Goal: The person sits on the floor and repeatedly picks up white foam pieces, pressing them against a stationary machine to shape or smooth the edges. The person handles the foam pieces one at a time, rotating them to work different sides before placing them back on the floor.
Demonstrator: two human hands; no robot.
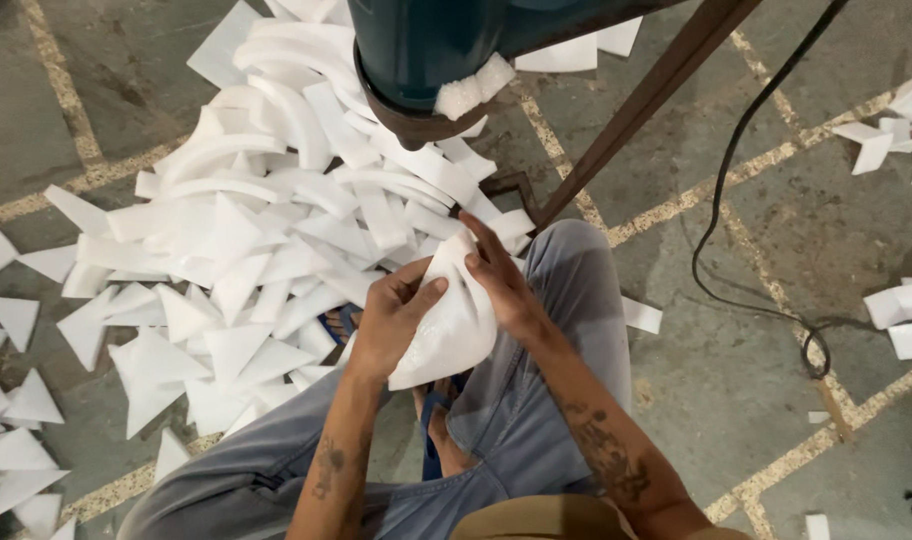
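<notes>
Here, curved foam piece [446,325] gripped by left hand [391,315] and right hand [506,285] below machine [426,50]; large offcut heap [266,230] far left, smaller stack [906,310] right.

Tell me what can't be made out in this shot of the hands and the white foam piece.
- Head view: the teal machine is cut off by the top edge.
- The foam piece is partly covered by the left hand and right hand.
- The black cable leaves the frame.
</notes>
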